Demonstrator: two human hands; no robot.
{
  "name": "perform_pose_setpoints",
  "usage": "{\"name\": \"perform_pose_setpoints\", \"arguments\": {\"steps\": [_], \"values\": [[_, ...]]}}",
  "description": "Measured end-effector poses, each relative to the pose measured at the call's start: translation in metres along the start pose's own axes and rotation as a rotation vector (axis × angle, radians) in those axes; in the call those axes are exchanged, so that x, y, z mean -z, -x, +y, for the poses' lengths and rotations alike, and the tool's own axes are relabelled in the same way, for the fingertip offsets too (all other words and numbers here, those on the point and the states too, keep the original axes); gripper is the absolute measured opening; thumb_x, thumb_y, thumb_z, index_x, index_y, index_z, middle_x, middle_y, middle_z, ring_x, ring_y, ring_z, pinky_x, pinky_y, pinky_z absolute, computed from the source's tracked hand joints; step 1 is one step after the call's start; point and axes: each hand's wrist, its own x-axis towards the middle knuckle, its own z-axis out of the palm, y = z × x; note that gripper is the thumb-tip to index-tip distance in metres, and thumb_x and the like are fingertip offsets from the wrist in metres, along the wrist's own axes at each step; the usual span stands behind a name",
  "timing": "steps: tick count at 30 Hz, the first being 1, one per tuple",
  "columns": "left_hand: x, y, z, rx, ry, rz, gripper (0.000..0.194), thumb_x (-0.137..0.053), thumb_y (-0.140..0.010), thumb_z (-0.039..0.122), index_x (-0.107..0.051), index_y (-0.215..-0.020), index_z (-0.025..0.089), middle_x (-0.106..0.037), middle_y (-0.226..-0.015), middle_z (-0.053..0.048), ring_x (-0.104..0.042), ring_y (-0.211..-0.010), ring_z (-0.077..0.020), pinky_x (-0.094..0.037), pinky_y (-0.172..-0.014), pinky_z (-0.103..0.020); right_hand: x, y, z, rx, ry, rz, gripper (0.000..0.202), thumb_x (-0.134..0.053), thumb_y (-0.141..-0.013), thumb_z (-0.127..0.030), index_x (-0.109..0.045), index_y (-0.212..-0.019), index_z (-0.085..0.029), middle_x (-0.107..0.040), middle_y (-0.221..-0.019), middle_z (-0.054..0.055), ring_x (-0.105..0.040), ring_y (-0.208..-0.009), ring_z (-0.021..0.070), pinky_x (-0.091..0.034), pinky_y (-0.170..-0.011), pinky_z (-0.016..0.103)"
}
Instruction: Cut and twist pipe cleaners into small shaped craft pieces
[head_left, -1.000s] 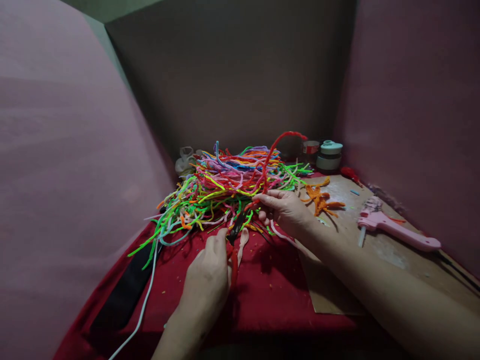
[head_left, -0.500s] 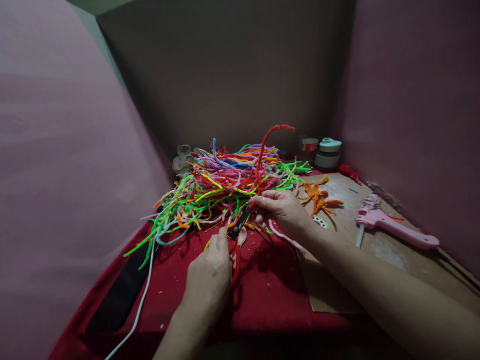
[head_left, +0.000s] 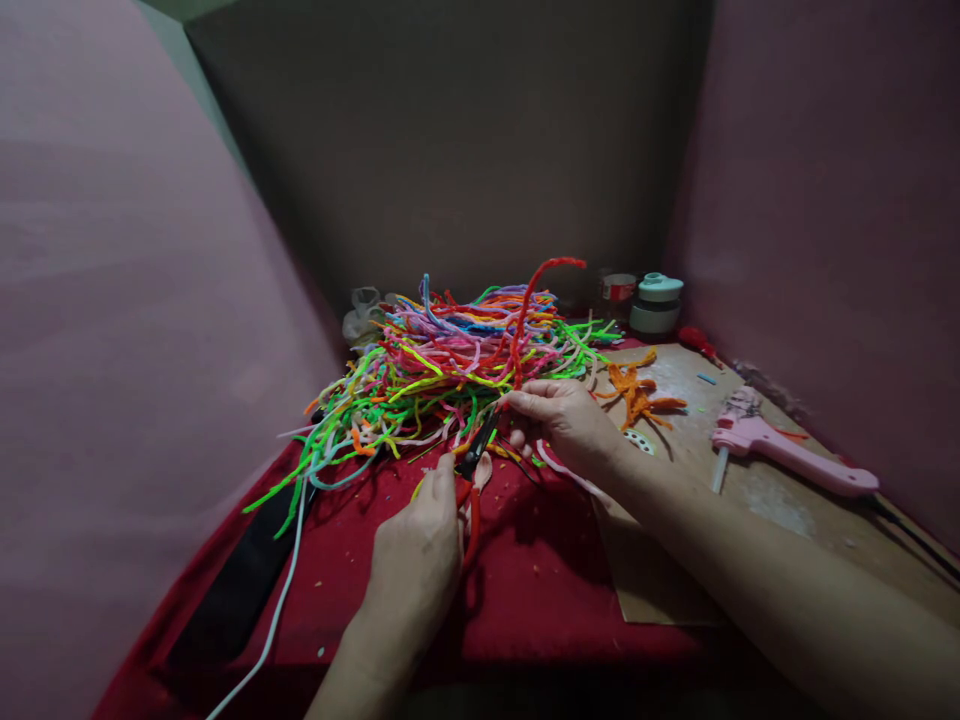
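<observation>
My left hand [head_left: 418, 540] is closed on the handles of red-handled pliers [head_left: 474, 458], whose dark jaws point up and to the right. The jaw tips reach the fingertips of my right hand [head_left: 568, 418]. Between right thumb and fingers I pinch a red pipe cleaner [head_left: 526, 312]; it rises from the pinch and bends over to the right at its top. Its lower end is hidden at my fingers, so whether the jaws grip it cannot be seen. Behind both hands lies a tangled heap of many-coloured pipe cleaners [head_left: 450, 352].
On the right, a pink glue gun [head_left: 795, 458] and an orange pipe-cleaner shape [head_left: 637, 395] lie on a brown board [head_left: 660, 590]. A mint-lidded jar [head_left: 657, 305] stands behind. A white cable [head_left: 281, 610] and a black slab [head_left: 232, 590] are on the left of the red cloth [head_left: 547, 620].
The tip of the red pipe cleaner has dipped slightly. Both hands keep nearly the same place and hold.
</observation>
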Motion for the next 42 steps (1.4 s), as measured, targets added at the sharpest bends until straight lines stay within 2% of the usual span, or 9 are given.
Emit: {"name": "perform_pose_setpoints", "arguments": {"steps": [10, 15, 18, 23, 28, 34, 36, 38, 42], "values": [[-0.009, 0.001, 0.0, 0.018, 0.189, -0.078, 0.043, -0.038, -0.085, 0.022, -0.038, -0.127, 0.011, -0.058, -0.119, -0.014, -0.065, -0.088, -0.0224, -0.051, -0.066, -0.029, -0.001, -0.001, 0.003, 0.023, 0.002, 0.003, 0.023, -0.067, -0.067, -0.033, -0.057, -0.065, -0.011, -0.061, -0.055, 0.001, -0.055, -0.041, 0.0091, -0.043, -0.034, 0.018], [-0.006, -0.002, 0.005, 0.044, 0.312, -0.167, 0.042, -0.035, -0.085, 0.019, -0.037, -0.127, 0.014, -0.065, -0.107, -0.012, -0.066, -0.084, -0.024, -0.05, -0.066, -0.031, -0.004, -0.001, 0.006, 0.06, -0.005, 0.002, 0.023, -0.066, -0.068, -0.033, -0.055, -0.064, -0.012, -0.058, -0.052, -0.001, -0.056, -0.041, 0.0098, -0.045, -0.036, 0.019], [-0.006, -0.004, 0.009, 0.054, 0.339, -0.199, 0.043, -0.035, -0.085, 0.019, -0.036, -0.128, 0.012, -0.064, -0.109, -0.014, -0.065, -0.09, -0.0252, -0.05, -0.07, -0.032, -0.004, -0.001, 0.007, 0.085, 0.048, 0.028, 0.023, -0.064, -0.07, -0.034, -0.054, -0.065, -0.013, -0.056, -0.051, -0.002, -0.056, -0.041, 0.0103, -0.046, -0.037, 0.02], [-0.009, -0.006, 0.011, 0.067, 0.27, -0.202, 0.044, -0.034, -0.087, 0.017, -0.033, -0.13, 0.01, -0.062, -0.11, -0.017, -0.066, -0.087, -0.024, -0.05, -0.07, -0.032, -0.003, 0.0, 0.007, 0.107, 0.174, 0.051, 0.024, -0.061, -0.072, -0.034, -0.052, -0.062, -0.014, -0.056, -0.052, -0.002, -0.058, -0.043, 0.0119, -0.047, -0.037, 0.021], [-0.012, -0.005, 0.009, 0.053, 0.222, -0.153, 0.043, -0.034, -0.086, 0.016, -0.034, -0.129, 0.009, -0.064, -0.102, -0.017, -0.067, -0.082, -0.0224, -0.049, -0.066, -0.029, -0.004, 0.0, 0.006, 0.088, 0.147, 0.04, 0.024, -0.062, -0.071, -0.034, -0.052, -0.062, -0.014, -0.058, -0.053, -0.001, -0.057, -0.042, 0.0113, -0.046, -0.037, 0.021], [-0.011, -0.005, 0.009, 0.066, 0.462, -0.164, 0.03, -0.034, -0.087, 0.023, -0.043, -0.114, 0.015, -0.069, -0.081, -0.01, -0.067, -0.076, -0.0224, -0.047, -0.06, -0.026, -0.005, 0.001, 0.006, 0.065, 0.041, 0.034, 0.022, -0.061, -0.072, -0.032, -0.054, -0.064, -0.013, -0.061, -0.054, 0.001, -0.057, -0.041, 0.0104, -0.047, -0.038, 0.021], [-0.007, -0.005, 0.006, 0.072, 0.562, -0.127, 0.026, -0.034, -0.087, 0.028, -0.045, -0.108, 0.018, -0.068, -0.08, -0.009, -0.067, -0.078, -0.0212, -0.046, -0.06, -0.024, -0.004, 0.001, 0.006, 0.073, 0.03, 0.056, 0.023, -0.062, -0.071, -0.033, -0.053, -0.062, -0.014, -0.061, -0.052, 0.002, -0.057, -0.041, 0.011, -0.046, -0.037, 0.021], [-0.001, -0.005, -0.003, 0.1, 0.545, -0.117, 0.026, -0.035, -0.087, 0.028, -0.045, -0.108, 0.018, -0.068, -0.083, -0.009, -0.067, -0.078, -0.0207, -0.045, -0.06, -0.024, -0.003, 0.0, 0.005, 0.078, 0.029, 0.072, 0.023, -0.063, -0.069, -0.033, -0.052, -0.062, -0.014, -0.061, -0.053, 0.002, -0.057, -0.041, 0.0113, -0.047, -0.038, 0.021], [0.006, -0.009, -0.034, 0.165, 0.212, -0.248, 0.031, -0.036, -0.085, 0.029, -0.048, -0.112, 0.02, -0.068, -0.086, -0.01, -0.066, -0.076, -0.0244, -0.043, -0.059, -0.028, -0.004, -0.001, 0.005, 0.071, 0.031, 0.062, 0.024, -0.064, -0.068, -0.033, -0.053, -0.062, -0.014, -0.06, -0.052, 0.001, -0.057, -0.041, 0.011, -0.046, -0.038, 0.02]]}}
